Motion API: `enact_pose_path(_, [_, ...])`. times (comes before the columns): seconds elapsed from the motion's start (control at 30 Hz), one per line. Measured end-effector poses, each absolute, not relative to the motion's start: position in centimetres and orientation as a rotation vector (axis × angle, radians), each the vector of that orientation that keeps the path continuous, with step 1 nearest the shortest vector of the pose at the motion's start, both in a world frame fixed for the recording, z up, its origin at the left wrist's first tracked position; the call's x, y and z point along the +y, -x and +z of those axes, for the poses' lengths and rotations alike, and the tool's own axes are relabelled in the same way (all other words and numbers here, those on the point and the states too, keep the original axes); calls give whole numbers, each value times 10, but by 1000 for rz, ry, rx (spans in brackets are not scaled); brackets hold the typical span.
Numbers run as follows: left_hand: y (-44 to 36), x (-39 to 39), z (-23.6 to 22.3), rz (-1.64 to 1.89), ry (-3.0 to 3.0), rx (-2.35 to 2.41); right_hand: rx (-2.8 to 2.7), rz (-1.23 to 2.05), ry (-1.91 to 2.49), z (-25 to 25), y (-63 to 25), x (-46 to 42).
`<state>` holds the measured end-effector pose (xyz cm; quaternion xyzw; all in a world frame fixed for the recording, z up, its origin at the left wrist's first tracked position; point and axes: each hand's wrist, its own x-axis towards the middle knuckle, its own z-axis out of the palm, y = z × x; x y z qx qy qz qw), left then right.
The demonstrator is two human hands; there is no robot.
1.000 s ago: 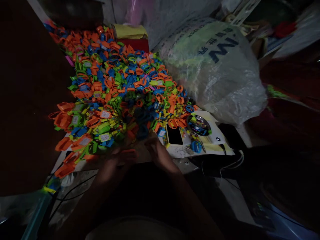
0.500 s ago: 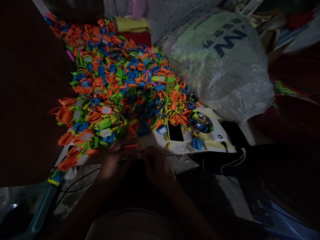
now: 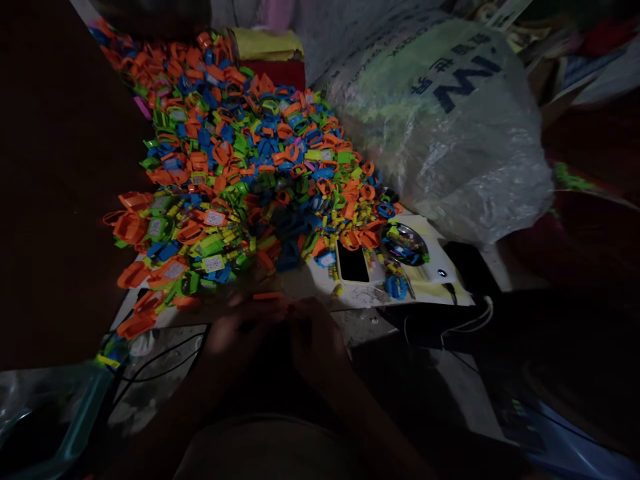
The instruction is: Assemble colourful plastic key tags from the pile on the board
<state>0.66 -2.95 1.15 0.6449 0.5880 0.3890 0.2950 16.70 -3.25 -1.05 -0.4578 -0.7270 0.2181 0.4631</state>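
Observation:
A big heap of small orange, blue and green plastic pieces point(image 3: 240, 160) covers the table ahead of me. My left hand point(image 3: 235, 330) and my right hand point(image 3: 313, 333) meet at the near edge of the heap, in deep shadow. Both have their fingers curled together around a small orange plastic piece point(image 3: 267, 297) held between them. The fingertips are dark and blurred, so the exact grip is hard to see.
A large clear plastic sack point(image 3: 440, 127) with printed letters lies at the right. A white board point(image 3: 430, 283) holds a dark phone point(image 3: 352, 261), a round metal dish point(image 3: 404, 243) and loose pieces. Cables point(image 3: 465, 323) and a teal bin point(image 3: 65, 420) sit nearby.
My right hand has drawn back from the heap's edge toward my left hand, and both now sit close together, lower and nearer to me. The view has tilted slightly.

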Motion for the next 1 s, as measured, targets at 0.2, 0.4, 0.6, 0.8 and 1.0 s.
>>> enact_pose_path(0.2, [-9, -37, 5, 1029, -1632, 1561, -1971, 279, 1274, -8, -168, -36])
enact_pose_path(0.4, [-7, -40, -5, 990, -1559, 1522, -2362, 199, 1415, -11, -172, -28])
enact_pose_path(0.6, [7, -35, -15, 750, -1626, 1564, -2558, 346, 1417, -18, -163, -26])
enact_pose_path(0.8, [6, -29, -20, 654, -1808, 1552, -2510, 402, 1534, -31, -159, -21])
enact_pose_path(1.0, [22, -11, -18, 864, -1940, 1559, -2259, 464, 1372, -39, -202, -5])
